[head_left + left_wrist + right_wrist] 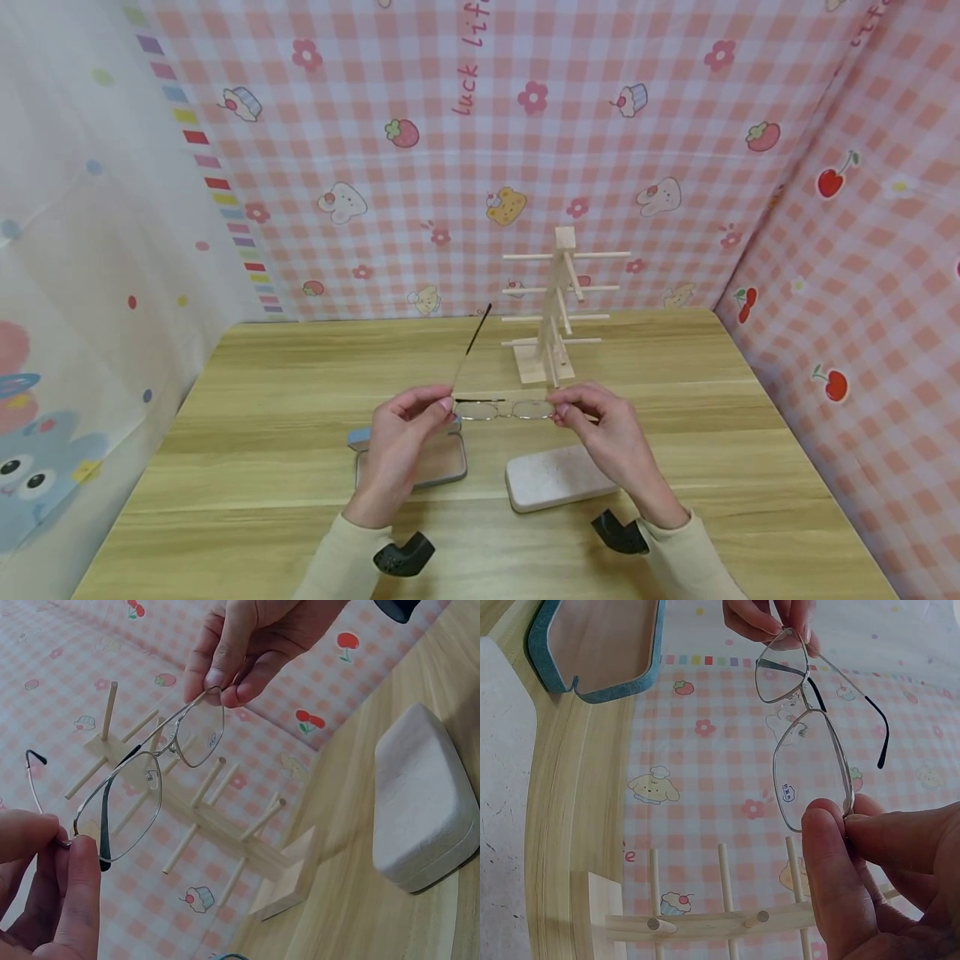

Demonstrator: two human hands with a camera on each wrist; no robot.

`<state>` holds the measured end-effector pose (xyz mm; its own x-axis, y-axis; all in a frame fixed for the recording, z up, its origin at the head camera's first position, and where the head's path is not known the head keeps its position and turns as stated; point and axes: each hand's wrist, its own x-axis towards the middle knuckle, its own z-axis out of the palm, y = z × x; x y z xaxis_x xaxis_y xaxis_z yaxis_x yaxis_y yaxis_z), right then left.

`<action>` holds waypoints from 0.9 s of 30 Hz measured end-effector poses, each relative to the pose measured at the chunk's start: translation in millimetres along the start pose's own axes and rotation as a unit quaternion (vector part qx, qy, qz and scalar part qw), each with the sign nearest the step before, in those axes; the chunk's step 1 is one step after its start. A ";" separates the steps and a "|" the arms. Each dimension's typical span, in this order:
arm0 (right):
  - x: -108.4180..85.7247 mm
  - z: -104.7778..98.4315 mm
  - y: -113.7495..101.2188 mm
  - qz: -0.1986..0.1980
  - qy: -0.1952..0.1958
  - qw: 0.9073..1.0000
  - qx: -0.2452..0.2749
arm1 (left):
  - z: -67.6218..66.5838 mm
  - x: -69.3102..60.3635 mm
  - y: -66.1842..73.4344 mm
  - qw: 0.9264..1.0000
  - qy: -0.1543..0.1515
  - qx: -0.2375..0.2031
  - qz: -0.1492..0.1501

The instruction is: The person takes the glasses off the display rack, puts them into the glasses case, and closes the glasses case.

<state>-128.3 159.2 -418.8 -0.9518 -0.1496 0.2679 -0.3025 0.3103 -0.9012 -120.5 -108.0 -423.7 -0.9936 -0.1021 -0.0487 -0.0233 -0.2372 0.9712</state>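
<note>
A pair of thin metal-rimmed glasses (476, 411) is held up between both hands above the table. My left hand (401, 446) pinches the frame at its left end, beside the hinge. At the opposite end, my right hand (611, 433) grips the outer corner of the right rim between thumb and fingers. The left temple arm (478, 329), black-tipped, stands unfolded away from the lenses. Folded behind the lenses is the other temple arm (106, 817). A small printed mark (788, 793) shows on one lens.
An open blue glasses case (450, 468) lies under the left hand, partly hidden by it. Below the right hand sits a closed whitish case (551, 482). Behind the hands stands a wooden rack (558, 300) with several protruding pegs. Patterned cloth (450, 192) hangs around the table.
</note>
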 end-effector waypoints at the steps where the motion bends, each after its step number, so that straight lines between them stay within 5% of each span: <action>1: 0.1 -0.1 -0.1 0.000 0.000 1.000 0.000 | -0.1 -0.2 0.2 1.000 -0.001 0.005 0.001; 27: 0.5 -0.3 -1.3 -0.003 0.003 1.000 -0.009 | -3.3 -2.6 0.4 0.997 -0.021 0.081 0.007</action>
<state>-128.4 159.1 -417.4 -0.9504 -0.1457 0.2749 -0.3085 0.3263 -0.8935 -117.5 -111.1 -424.0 -0.9976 -0.0637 -0.0284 -0.0234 -0.0773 0.9967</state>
